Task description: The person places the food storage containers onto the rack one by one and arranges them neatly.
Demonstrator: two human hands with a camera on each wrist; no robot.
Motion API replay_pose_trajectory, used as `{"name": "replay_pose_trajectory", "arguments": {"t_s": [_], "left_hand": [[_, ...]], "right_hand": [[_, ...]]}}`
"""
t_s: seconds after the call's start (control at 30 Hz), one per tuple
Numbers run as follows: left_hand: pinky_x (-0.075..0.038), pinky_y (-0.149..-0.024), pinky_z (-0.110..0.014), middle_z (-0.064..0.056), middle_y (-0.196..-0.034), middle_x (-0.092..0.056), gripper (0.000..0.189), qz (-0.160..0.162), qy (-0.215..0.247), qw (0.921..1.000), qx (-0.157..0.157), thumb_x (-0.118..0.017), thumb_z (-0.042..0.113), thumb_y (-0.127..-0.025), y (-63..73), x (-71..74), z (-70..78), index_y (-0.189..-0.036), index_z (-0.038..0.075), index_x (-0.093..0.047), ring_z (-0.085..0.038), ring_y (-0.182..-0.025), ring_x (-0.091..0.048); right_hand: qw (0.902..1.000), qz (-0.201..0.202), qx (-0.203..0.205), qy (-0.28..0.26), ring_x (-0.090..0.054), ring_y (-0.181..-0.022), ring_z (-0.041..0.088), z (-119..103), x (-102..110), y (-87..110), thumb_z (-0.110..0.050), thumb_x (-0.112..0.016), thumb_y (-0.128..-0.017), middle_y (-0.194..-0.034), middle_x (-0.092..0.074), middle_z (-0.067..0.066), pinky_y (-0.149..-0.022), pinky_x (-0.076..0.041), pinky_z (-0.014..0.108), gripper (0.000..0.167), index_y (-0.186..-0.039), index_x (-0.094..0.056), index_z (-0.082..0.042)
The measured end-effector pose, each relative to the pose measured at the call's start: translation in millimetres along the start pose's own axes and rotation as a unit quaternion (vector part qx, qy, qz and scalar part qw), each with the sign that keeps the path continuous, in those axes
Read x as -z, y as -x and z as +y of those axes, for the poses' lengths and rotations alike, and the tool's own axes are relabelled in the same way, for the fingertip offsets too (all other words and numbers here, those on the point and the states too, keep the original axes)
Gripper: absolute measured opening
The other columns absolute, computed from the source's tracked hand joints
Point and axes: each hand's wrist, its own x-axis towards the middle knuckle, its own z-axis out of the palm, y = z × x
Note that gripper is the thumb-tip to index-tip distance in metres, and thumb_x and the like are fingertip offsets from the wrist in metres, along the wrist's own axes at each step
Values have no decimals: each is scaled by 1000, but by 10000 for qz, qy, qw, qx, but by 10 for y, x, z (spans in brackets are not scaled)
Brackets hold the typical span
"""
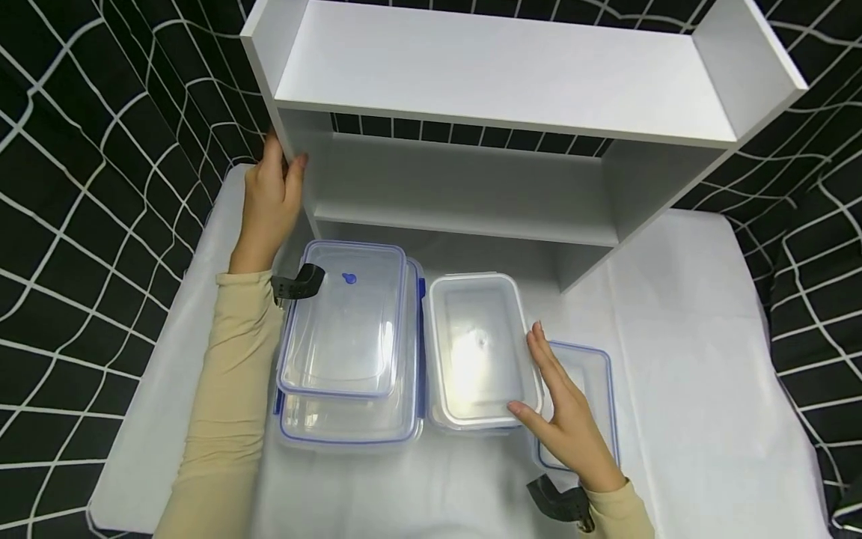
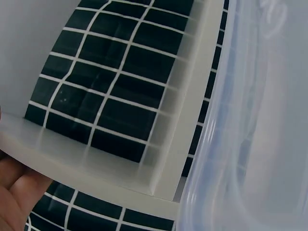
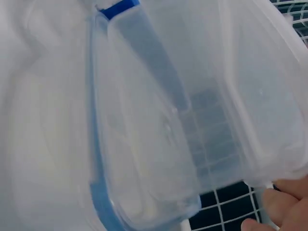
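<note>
My left hand (image 1: 268,206) grips the left side panel (image 1: 313,153) of a white shelf unit, its thumb along the front edge. In the left wrist view its fingers (image 2: 30,190) lie at that white panel. My right hand (image 1: 569,423) touches the right side of a clear food container (image 1: 481,352) with a whitish rim, fingers nearly straight and thumb at the near right corner. The right wrist view shows its fingers (image 3: 281,204) right at the container's edge. Left of that container, a smaller blue-rimmed container (image 1: 343,322) sits on a larger clear container (image 1: 350,423) with blue clips.
A blue-rimmed clear lid (image 1: 592,382) lies partly under my right hand. The shelf unit (image 1: 498,67) stands behind the containers, with a middle shelf board (image 1: 465,187). White cloth covers the table (image 1: 700,359). Black netting-patterned curtains (image 1: 87,224) hang on both sides.
</note>
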Motion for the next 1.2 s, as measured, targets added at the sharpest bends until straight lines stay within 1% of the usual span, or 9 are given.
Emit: {"name": "replay_pose_trajectory", "arguments": {"t_s": [0.07,0.17,0.23,0.33,0.43,0.57,0.77,1.0,1.2], "left_hand": [[-48,-88,-48,-29,-118,-58,37,71,-17,10000,15,-48,6,-98,2,-6,2,-130,-10,-41,-36,-108,-58],[-48,-87,-48,-29,-117,-58,36,141,-54,9999,-26,-47,6,-98,6,-18,3,-129,-11,-42,-37,-107,-59],[-48,-87,-48,-29,-117,-59,36,158,-37,9998,-60,-47,5,-98,-1,-30,8,-129,-12,-42,-36,-107,-59],[-49,-85,-48,-30,-114,-60,35,197,-17,9997,-109,-46,5,-98,-22,-46,24,-129,-12,-42,-37,-104,-60],[-49,-85,-48,-30,-113,-60,35,225,-15,9997,-75,-46,6,-98,-30,-47,38,-129,-11,-42,-37,-103,-61],[-48,-86,-48,-29,-115,-60,37,244,-7,9997,96,-48,8,-98,-21,-43,42,-130,-10,-42,-36,-104,-60],[-49,-82,-50,-31,-110,-61,36,186,-100,9997,88,-48,7,-98,22,-40,26,-129,-11,-42,-38,-98,-62],[-50,-79,-49,-31,-107,-61,36,124,-84,9999,-40,-47,6,-98,21,-65,22,-129,-11,-42,-38,-94,-63],[-50,-82,-49,-31,-111,-60,37,161,-83,9998,-10,-47,6,-98,14,-29,25,-129,-12,-42,-38,-99,-62]], "right_hand": [[9999,57,-50,-121,-20,-140,23,-8,-46,4,-38,-68,-85,-153,-18,19,-109,-17,19,83,-147,-28,0],[9990,43,-374,-246,-17,-141,25,-41,-101,19,-42,-77,-74,-156,-14,14,-110,-18,27,97,-148,-27,-4],[9975,-33,-626,-333,-13,-142,26,-65,-124,31,-35,-86,-63,-157,-9,11,-110,-18,35,110,-150,-24,-7],[9952,-103,-919,-326,-9,-143,25,-100,-140,35,-21,-93,-50,-158,-4,7,-109,-17,38,126,-151,-19,-10],[9948,12,-959,-329,-10,-143,22,-115,-150,25,-12,-94,-45,-157,-6,9,-110,-16,28,131,-151,-18,-8],[9956,200,-875,-272,-12,-142,17,-110,-163,14,-7,-93,-43,-156,-10,14,-107,-14,16,130,-150,-18,-4],[9941,135,-992,-413,-12,-142,17,-95,-192,44,-5,-92,-45,-156,-10,17,-107,-14,15,132,-151,-14,-4],[9796,162,-1545,-1276,-22,-139,20,-82,-186,70,0,-90,-52,-157,-12,6,-103,-25,15,130,-153,-10,-19],[9685,313,-1759,-1733,-38,-125,6,-82,-219,61,6,-87,-55,-156,-18,6,-96,-34,14,127,-153,-12,-24]]}}
